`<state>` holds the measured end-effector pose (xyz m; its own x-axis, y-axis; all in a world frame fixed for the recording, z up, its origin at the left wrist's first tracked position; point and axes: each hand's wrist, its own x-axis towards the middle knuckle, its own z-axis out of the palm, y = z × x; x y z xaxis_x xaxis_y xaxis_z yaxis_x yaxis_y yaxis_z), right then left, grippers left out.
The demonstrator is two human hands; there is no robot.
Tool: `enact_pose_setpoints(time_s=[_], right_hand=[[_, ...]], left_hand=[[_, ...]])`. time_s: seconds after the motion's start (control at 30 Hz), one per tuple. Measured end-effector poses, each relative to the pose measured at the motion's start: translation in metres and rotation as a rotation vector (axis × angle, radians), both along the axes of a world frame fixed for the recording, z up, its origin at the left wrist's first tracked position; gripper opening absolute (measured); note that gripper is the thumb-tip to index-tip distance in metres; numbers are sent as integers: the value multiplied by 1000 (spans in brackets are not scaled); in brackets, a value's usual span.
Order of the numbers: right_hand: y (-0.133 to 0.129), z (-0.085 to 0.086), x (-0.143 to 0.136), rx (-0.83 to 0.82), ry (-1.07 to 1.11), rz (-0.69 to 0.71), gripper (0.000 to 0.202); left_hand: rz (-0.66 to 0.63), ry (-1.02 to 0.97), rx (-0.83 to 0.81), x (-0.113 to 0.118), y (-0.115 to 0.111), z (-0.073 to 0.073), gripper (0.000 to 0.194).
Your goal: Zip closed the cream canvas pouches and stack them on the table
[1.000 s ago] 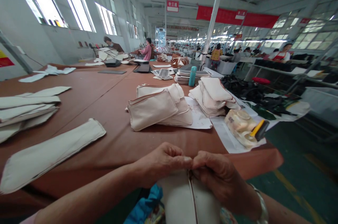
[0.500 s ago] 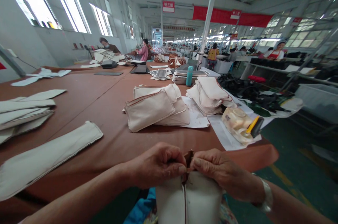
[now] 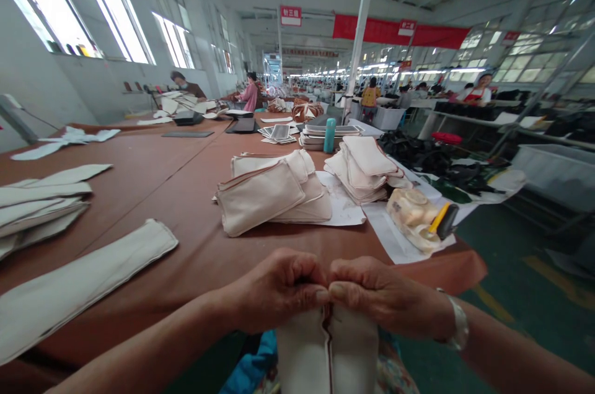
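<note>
Below the table edge, close to my body, hangs a cream fabric piece point(image 3: 302, 354) with a brown-edged seam running down its middle. My left hand point(image 3: 290, 288) pinches its top end from the left. From the other side my right hand point(image 3: 372, 288), with a silver bangle at the wrist, pinches the same end. The two thumbs meet over the top of the seam. What lies between the fingertips is hidden. Just beyond my hands, a stack of cream sewn pieces point(image 3: 260, 196) rests on the table.
The brown-covered table point(image 3: 153, 196) carries more cream panels point(image 3: 83, 282) at left and another cream stack point(image 3: 367, 161) at right. A plastic container point(image 3: 413, 214) with a yellow-handled brush point(image 3: 441, 220) stands near the right corner. A teal bottle point(image 3: 330, 135) is farther back. Co-workers sit in the distance.
My hands have come together, closing the gap at the top of the seam. The brown part that showed between them is now covered. The view has shifted slightly.
</note>
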<state>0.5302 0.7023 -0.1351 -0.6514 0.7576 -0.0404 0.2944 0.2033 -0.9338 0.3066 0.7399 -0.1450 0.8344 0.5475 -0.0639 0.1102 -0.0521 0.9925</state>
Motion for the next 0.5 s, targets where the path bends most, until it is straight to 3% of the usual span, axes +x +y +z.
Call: enact_pose_setpoints(time_s=[0.2,0.33,0.5], right_hand=[[-1,-14,-2,1,150,2,33],[-2,-15,0,-3,149,5,32],[-4,-16,-3,-15,154,-5,35]], left_hand=[[41,47,-123,-9,8,5,59],[-9,107,-241,-5,4,6,52],[-24,88,-79,-1,-4,7,47]])
